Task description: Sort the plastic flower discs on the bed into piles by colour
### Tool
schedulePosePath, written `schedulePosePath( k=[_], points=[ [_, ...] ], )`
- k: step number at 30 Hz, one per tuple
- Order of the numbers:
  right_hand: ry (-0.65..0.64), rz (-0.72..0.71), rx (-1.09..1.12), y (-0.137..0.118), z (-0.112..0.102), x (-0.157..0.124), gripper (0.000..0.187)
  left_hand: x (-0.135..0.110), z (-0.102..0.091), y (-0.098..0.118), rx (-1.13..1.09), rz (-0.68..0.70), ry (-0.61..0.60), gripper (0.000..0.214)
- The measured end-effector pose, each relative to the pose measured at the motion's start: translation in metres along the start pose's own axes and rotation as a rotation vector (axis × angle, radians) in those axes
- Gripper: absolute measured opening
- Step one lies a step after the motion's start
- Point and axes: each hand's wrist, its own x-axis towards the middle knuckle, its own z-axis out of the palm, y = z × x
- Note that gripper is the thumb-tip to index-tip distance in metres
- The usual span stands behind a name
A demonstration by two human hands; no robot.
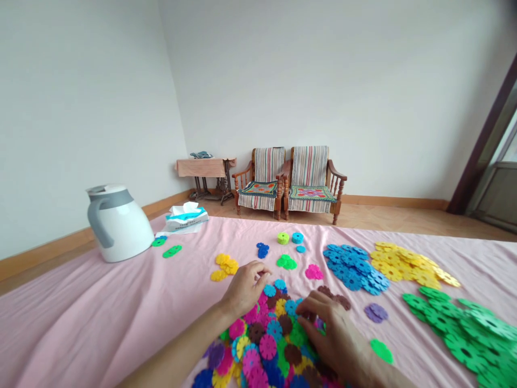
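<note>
A mixed heap of colourful plastic snowflake discs lies in front of me on the pink cloth. My left hand is over the heap's far left edge, fingers curled in towards the thumb; whatever they hold, if anything, is hidden. On the heap's right side rests my right hand, its fingers bent and the thumb apart, close to the discs. Small sorted groups lie beyond: yellow discs, dark blue discs, bright green discs and pink discs. Brown discs and purple discs sit beside my right hand.
Larger piles of blue discs, yellow discs and green discs spread along the right. A white-and-grey jug and a tissue pack stand at the left. Two wooden armchairs are against the far wall.
</note>
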Motion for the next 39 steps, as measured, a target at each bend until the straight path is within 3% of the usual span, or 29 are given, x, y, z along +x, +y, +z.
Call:
schedulePosePath(
  k=[5,9,17,21,27,33,39],
  points=[
    [-0.149,-0.068,0.087,-0.035,0.010,-0.002,0.017,-0.011,-0.012,-0.007,-0.013,-0.083,0.098,0.019],
    [-0.219,-0.062,0.053,-0.044,0.020,0.001,0.026,-0.018,-0.017,-0.016,0.020,-0.090,0.195,0.020],
    [-0.172,-0.053,0.045,-0.041,0.025,0.002,0.012,-0.017,-0.021,-0.038,0.055,-0.087,0.445,0.021],
    [-0.047,-0.002,0.109,-0.024,0.015,0.013,0.021,-0.016,-0.024,-0.043,0.048,-0.104,0.469,0.022],
    [0.191,0.297,0.224,0.031,-0.011,0.040,0.024,-0.016,-0.023,-0.045,0.019,-0.101,0.444,0.021],
    [0.132,0.418,0.328,0.056,-0.017,0.044,0.032,-0.016,-0.021,-0.045,0.025,-0.090,0.445,0.021],
    [-0.034,0.335,0.438,0.048,-0.013,0.043,0.018,-0.016,-0.020,-0.047,0.029,-0.092,0.436,0.019]
  ],
)
